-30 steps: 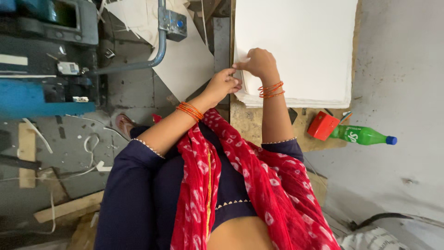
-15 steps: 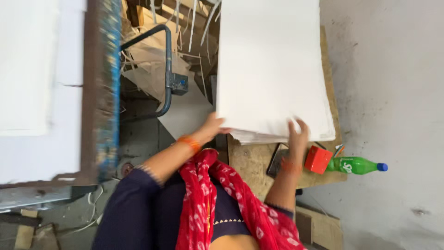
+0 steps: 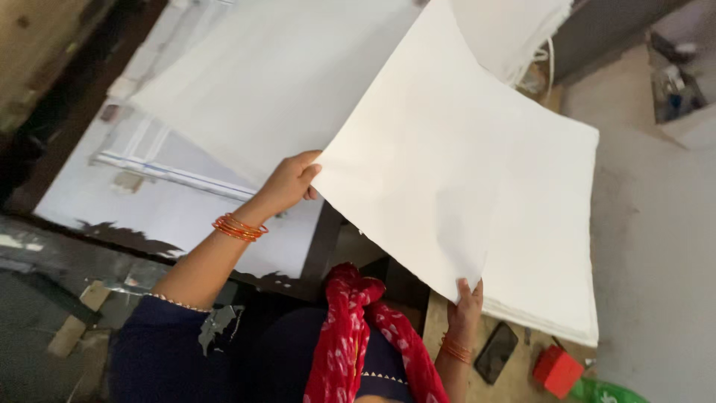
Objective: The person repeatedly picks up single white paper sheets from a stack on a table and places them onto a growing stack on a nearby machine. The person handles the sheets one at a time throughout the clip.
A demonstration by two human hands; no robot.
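Note:
A large white paper sheet (image 3: 440, 157) is lifted off the white paper stack (image 3: 552, 291) and hangs tilted in the air. My left hand (image 3: 289, 181) pinches its left edge, an orange bangle on the wrist. At the sheet's near lower edge, my right hand (image 3: 466, 302) grips it from below. Another white sheet (image 3: 253, 89) lies flat on the machine bed to the left, behind the lifted one.
A black phone (image 3: 496, 352), a red box (image 3: 557, 371) and a green bottle (image 3: 608, 392) lie on the wooden table near the stack's front corner. A dark machine frame (image 3: 45, 119) runs along the left. Grey floor (image 3: 656, 224) lies to the right.
Both hands have raised one sheet off the stack and swung it leftwards toward the machine bed. The view has turned left and closer.

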